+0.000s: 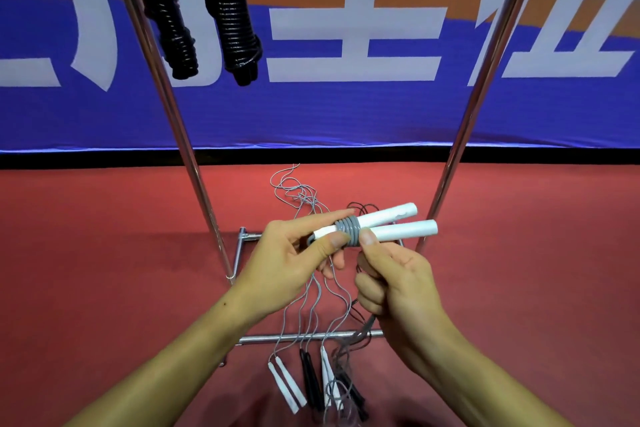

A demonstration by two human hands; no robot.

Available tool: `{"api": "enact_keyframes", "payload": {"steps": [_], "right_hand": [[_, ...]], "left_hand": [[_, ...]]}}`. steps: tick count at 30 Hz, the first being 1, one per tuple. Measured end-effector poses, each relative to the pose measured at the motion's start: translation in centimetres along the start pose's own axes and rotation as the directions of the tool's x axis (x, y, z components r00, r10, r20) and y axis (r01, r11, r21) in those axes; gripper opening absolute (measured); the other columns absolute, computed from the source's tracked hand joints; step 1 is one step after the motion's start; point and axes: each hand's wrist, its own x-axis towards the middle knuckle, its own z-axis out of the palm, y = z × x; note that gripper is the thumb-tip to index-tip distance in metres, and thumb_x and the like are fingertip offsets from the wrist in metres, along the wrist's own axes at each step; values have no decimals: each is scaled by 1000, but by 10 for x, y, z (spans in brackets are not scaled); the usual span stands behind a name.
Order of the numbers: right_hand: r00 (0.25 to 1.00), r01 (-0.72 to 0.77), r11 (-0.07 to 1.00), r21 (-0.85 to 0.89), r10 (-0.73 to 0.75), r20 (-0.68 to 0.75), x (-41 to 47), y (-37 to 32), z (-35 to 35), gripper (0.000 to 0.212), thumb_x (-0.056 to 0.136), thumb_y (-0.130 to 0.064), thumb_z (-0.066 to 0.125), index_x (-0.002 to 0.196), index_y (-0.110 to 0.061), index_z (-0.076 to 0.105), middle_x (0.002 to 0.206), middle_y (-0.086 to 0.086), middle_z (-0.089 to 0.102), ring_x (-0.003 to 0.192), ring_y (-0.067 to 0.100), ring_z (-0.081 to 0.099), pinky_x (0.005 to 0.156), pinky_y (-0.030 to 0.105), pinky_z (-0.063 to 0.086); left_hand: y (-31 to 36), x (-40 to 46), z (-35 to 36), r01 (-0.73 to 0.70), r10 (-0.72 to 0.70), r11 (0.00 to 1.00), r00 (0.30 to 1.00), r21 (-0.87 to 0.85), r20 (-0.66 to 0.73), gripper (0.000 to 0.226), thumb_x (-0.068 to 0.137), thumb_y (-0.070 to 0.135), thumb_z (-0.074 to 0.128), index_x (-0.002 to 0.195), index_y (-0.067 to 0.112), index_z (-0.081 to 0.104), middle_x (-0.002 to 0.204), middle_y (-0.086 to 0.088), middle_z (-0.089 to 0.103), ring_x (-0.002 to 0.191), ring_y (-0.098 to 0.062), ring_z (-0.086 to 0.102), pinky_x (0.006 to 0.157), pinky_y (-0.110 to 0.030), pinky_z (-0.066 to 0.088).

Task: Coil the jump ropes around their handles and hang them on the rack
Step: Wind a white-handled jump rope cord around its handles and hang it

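Two white jump rope handles (398,224) are held side by side at chest height, with several turns of grey rope (349,230) wound around them. My left hand (294,253) grips the handles at their left end. My right hand (394,284) pinches the grey rope just below the coil, thumb against the wound turns. Loose grey rope trails down from both hands to the floor. Two coiled black jump ropes (169,14) (232,10) hang from the rack's top bar at the upper left.
The chrome rack has slanted posts (166,107) (485,97) and a base bar (298,336) on the red floor. More jump ropes lie below: white handles (285,385), black handles (310,381) and tangled rope. A blue banner (346,107) stands behind.
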Motion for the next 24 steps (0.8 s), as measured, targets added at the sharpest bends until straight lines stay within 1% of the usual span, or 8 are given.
{"api": "enact_keyframes", "payload": {"steps": [7, 11, 13, 15, 18, 20, 22, 24], "right_hand": [[999, -14, 1000, 17, 14, -29, -1, -1, 0, 47, 96, -41, 63, 56, -17, 58, 51, -1, 22, 47, 14, 9, 44, 29, 9], [995, 24, 999, -22, -26, -96, -1, 4, -2, 66, 94, -44, 67, 71, 13, 44, 52, 1, 23, 47, 14, 12, 44, 27, 14], [992, 55, 996, -76, -63, -113, -1, 7, -4, 62, 97, -44, 68, 68, 7, 46, 52, 2, 24, 48, 16, 14, 47, 29, 14], [993, 57, 990, -129, -69, -91, 0, 3, -5, 49, 99, -38, 65, 58, -14, 51, 55, 3, 24, 51, 18, 17, 51, 34, 13], [998, 53, 976, -212, -57, -11, 4, -8, -7, 38, 98, -34, 63, 70, -8, 61, 58, 4, 49, 47, 17, 37, 46, 29, 26], [998, 62, 964, -260, -52, 45, 6, -13, -8, 23, 97, -23, 68, 91, -2, 72, 76, 5, 69, 50, 19, 54, 44, 28, 38], [997, 62, 952, -300, -47, 56, 6, -13, -10, 12, 95, -6, 71, 106, -3, 74, 86, 7, 69, 56, 21, 59, 45, 31, 48], [998, 61, 941, -332, -63, 4, 7, -8, -14, 15, 94, 3, 69, 107, -4, 74, 84, 9, 61, 57, 21, 59, 52, 35, 58]], "left_hand": [[0, 0, 4, 31, -31, 999, 999, 22, 45, 35, 104, 13, 62, 138, 19, 66, 73, -6, 67, 61, -20, 60, 66, -28, 54], [3, 1, 6, 114, -101, 992, 980, -63, 171, 42, 107, 18, 57, 148, 20, 57, 76, -13, 66, 61, -23, 54, 62, -34, 58], [3, 1, 6, 137, -123, 988, 976, -68, 178, 39, 106, 21, 58, 145, 17, 61, 75, -13, 65, 59, -22, 51, 59, -38, 59], [2, 1, 5, 110, -106, 994, 986, -26, 131, 39, 104, 22, 57, 142, 16, 63, 71, -9, 64, 59, -22, 49, 57, -38, 57], [4, 1, 4, 72, -69, 997, 996, -36, 64, 37, 103, 21, 56, 138, 18, 67, 69, -7, 62, 59, -19, 48, 54, -36, 55], [6, 2, 1, 60, -58, 997, 998, -46, 32, 35, 103, 20, 56, 136, 20, 68, 69, -7, 61, 60, -19, 47, 52, -36, 54], [6, 3, -1, 57, -56, 997, 998, -46, 24, 33, 105, 20, 56, 135, 20, 68, 69, -6, 61, 59, -20, 46, 51, -36, 54], [5, 3, -2, 60, -59, 997, 998, -47, 20, 31, 107, 20, 57, 137, 19, 67, 70, -5, 63, 58, -19, 44, 52, -36, 54]]}}
